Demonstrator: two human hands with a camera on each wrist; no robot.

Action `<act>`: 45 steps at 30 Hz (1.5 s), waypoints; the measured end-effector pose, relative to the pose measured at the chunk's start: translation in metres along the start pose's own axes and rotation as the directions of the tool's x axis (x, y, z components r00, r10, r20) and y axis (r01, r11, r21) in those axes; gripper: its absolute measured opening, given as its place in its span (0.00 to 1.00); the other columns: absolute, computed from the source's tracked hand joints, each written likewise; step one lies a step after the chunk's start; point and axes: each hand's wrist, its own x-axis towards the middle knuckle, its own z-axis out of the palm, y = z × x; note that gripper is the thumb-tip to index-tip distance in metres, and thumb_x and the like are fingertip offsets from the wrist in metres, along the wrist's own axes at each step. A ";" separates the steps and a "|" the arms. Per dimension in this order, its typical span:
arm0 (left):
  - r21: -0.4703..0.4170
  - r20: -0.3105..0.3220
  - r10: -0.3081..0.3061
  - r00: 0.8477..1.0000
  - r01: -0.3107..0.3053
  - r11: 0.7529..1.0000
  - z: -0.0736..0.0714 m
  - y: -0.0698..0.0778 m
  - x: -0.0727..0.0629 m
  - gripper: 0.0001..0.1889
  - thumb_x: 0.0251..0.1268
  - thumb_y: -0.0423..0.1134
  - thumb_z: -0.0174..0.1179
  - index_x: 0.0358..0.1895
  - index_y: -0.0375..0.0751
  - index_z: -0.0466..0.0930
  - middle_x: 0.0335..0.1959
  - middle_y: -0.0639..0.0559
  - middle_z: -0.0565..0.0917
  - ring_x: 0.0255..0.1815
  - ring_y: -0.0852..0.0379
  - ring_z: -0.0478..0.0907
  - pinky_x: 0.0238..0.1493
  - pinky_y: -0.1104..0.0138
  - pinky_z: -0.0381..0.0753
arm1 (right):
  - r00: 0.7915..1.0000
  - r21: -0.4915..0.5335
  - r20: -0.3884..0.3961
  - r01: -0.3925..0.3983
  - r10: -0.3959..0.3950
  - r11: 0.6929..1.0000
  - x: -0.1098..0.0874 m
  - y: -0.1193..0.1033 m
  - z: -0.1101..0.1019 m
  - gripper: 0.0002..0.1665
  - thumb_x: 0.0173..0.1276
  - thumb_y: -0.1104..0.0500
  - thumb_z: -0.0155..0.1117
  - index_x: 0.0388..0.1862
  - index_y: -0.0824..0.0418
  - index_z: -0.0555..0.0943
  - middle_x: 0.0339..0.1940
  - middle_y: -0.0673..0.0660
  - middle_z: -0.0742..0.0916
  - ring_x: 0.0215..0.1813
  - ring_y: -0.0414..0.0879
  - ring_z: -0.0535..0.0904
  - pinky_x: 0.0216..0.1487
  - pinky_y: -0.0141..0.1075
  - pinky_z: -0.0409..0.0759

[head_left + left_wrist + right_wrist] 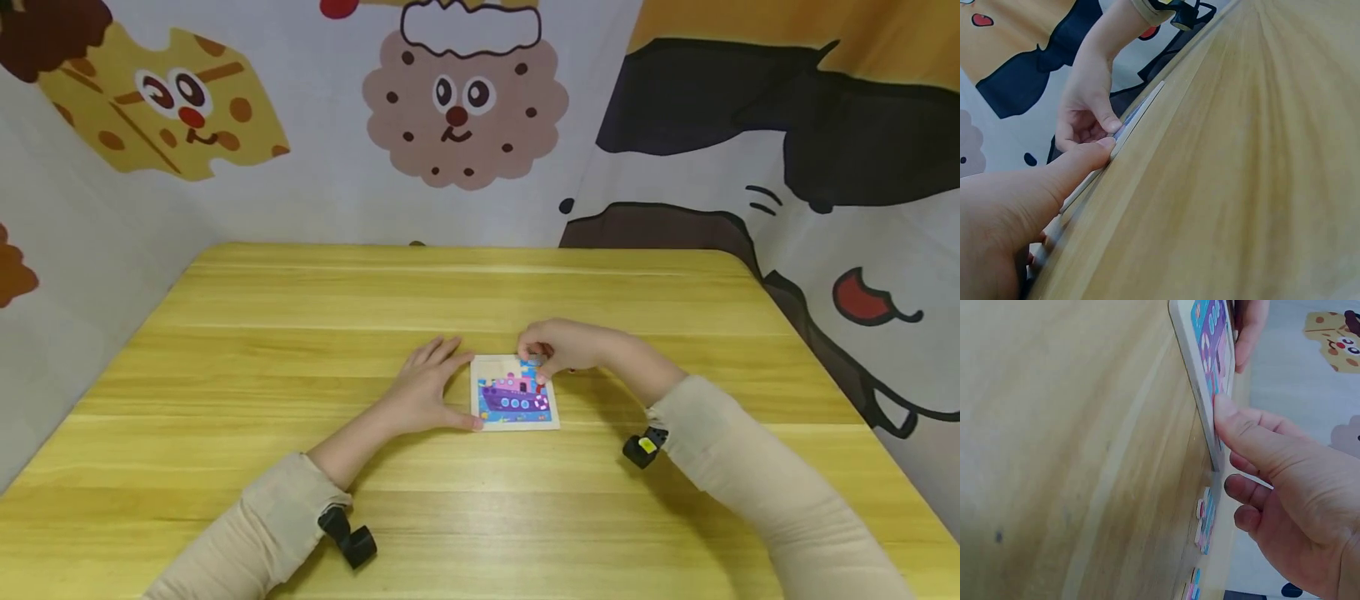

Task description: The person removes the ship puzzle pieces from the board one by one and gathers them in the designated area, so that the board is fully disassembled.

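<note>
A small square jigsaw puzzle (513,404) in a pale tray lies flat on the table, its picture a purple and pink boat on blue water. Bare pale backing shows at its upper left. My left hand (423,392) spans the left side with fingers spread, thumb on the near left corner and a fingertip at the far left corner. Over the far right corner, my right hand (566,346) pinches a blue puzzle piece (529,363) with thumb and curled fingers, which partly hide it. In the right wrist view, the right thumb (1227,412) rests on the picture near the tray's edge.
Loose puzzle pieces (1206,519) lie on the wooden table (480,517) beside the tray, mostly hidden under the right hand in the head view. A cartoon-printed cloth (300,208) hangs behind the table. Both wrists carry black camera mounts (348,537).
</note>
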 end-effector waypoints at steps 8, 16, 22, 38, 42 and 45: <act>0.001 -0.001 -0.004 1.000 0.004 1.000 -0.001 0.000 0.000 0.57 0.38 0.71 0.68 0.72 0.42 0.61 0.76 0.41 0.50 0.75 0.39 0.40 0.70 0.45 0.38 | 0.999 -0.049 -0.033 0.034 -0.035 0.998 0.001 -0.004 0.000 0.17 0.56 0.61 0.73 0.45 0.53 0.83 0.34 0.54 0.77 0.33 0.45 0.70 0.35 0.35 0.73; 0.004 -0.001 0.000 1.000 0.000 1.000 -0.001 0.001 0.000 0.57 0.38 0.71 0.68 0.72 0.43 0.61 0.76 0.41 0.50 0.75 0.40 0.40 0.71 0.46 0.38 | 0.999 -0.077 0.020 -0.039 0.041 0.996 0.004 -0.009 -0.004 0.18 0.54 0.59 0.73 0.44 0.50 0.82 0.35 0.52 0.75 0.36 0.45 0.68 0.35 0.35 0.73; -0.002 -0.001 -0.003 1.000 0.003 1.000 0.000 0.001 0.001 0.57 0.37 0.70 0.69 0.73 0.44 0.61 0.76 0.42 0.50 0.75 0.40 0.40 0.70 0.45 0.38 | 0.995 -0.099 0.074 -0.053 0.060 0.994 0.009 -0.013 -0.007 0.17 0.53 0.60 0.74 0.40 0.51 0.79 0.34 0.53 0.74 0.36 0.45 0.67 0.37 0.36 0.72; -0.005 0.000 -0.006 1.000 0.006 1.000 0.000 0.001 0.000 0.57 0.38 0.71 0.69 0.73 0.44 0.61 0.76 0.42 0.50 0.75 0.40 0.39 0.70 0.46 0.37 | 0.999 -0.060 -0.048 -0.026 0.023 0.998 0.001 -0.012 0.003 0.16 0.54 0.64 0.74 0.40 0.54 0.80 0.34 0.52 0.78 0.35 0.45 0.70 0.38 0.36 0.74; 0.001 0.001 -0.008 1.000 0.008 1.000 0.000 0.001 0.000 0.57 0.38 0.71 0.68 0.73 0.44 0.61 0.76 0.42 0.50 0.75 0.40 0.40 0.70 0.46 0.38 | 0.994 -0.015 -0.110 -0.025 0.023 1.000 -0.005 -0.012 0.008 0.17 0.55 0.65 0.74 0.42 0.57 0.80 0.33 0.51 0.79 0.34 0.46 0.71 0.37 0.37 0.75; 0.004 0.006 -0.011 1.000 0.011 1.000 0.000 0.001 0.000 0.57 0.38 0.71 0.68 0.73 0.44 0.61 0.76 0.42 0.49 0.75 0.40 0.39 0.71 0.46 0.38 | 0.986 0.003 -0.168 -0.017 0.017 1.000 -0.009 -0.010 0.012 0.17 0.55 0.66 0.74 0.44 0.59 0.80 0.33 0.51 0.79 0.34 0.46 0.72 0.37 0.37 0.76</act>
